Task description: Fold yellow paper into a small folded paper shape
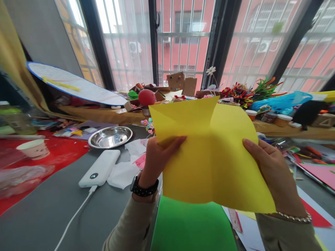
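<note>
The left hand (161, 157) and right hand (272, 170) are pinching opposite sides of a creased yellow paper sheet (196, 164) at frame centre, apparently holding it spread. A smooth green sheet (193, 226) is lying lower centre; a white rectangular power bank (101, 167) is sitting left, presumably charging.

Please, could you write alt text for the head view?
A person's left hand and right hand hold up a creased yellow sheet above a green sheet; a white power bank lies on the grey table.
</note>
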`<action>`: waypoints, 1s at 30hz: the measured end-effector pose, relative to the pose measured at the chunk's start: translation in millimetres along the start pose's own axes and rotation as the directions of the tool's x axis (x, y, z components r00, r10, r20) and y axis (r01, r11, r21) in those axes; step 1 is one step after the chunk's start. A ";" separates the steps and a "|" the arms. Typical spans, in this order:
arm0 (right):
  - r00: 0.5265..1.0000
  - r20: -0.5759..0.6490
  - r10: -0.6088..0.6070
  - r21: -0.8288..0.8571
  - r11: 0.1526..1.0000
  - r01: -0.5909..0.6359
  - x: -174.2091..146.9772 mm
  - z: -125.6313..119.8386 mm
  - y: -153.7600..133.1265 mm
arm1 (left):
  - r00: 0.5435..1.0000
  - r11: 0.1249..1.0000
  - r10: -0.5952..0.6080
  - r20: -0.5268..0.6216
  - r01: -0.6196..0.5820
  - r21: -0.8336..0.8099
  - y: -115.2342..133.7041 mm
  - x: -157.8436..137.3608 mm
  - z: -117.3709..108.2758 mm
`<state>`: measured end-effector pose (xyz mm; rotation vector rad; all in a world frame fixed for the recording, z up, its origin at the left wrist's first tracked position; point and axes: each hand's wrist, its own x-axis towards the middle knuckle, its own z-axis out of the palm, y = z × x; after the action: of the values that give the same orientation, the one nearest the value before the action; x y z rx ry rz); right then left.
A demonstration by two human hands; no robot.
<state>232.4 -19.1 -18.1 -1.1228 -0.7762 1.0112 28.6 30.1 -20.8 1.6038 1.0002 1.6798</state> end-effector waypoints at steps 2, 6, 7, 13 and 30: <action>0.999 -0.025 -0.030 -0.031 0.999 0.029 -0.5 0.2 0.1 | 1.000 1.000 0.016 0.011 -0.016 0.004 1.0 -1.5 1.8; 0.998 0.014 -0.056 -0.067 0.996 0.057 1.6 -3.3 3.4 | 0.998 1.000 -0.008 -0.064 0.007 -0.023 4.5 -4.9 4.9; 0.998 0.030 -0.057 -0.068 0.996 0.059 2.4 -4.5 4.5 | 0.997 0.999 -0.021 -0.079 0.018 -0.036 5.9 -5.7 5.5; 0.985 0.163 -0.053 -0.041 0.997 0.060 7.0 -11.0 7.6 | 0.995 0.994 -0.094 -0.043 0.091 -0.054 9.9 -4.2 3.1; 0.988 0.151 0.014 -0.020 1.000 -0.011 12.2 -8.5 11.9 | 0.998 0.999 -0.048 -0.029 0.048 -0.011 5.5 -3.6 2.8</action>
<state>241.4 -9.4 -31.8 -1.0771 -0.9022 1.1105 32.1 24.4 -18.1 1.5407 1.0343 1.6779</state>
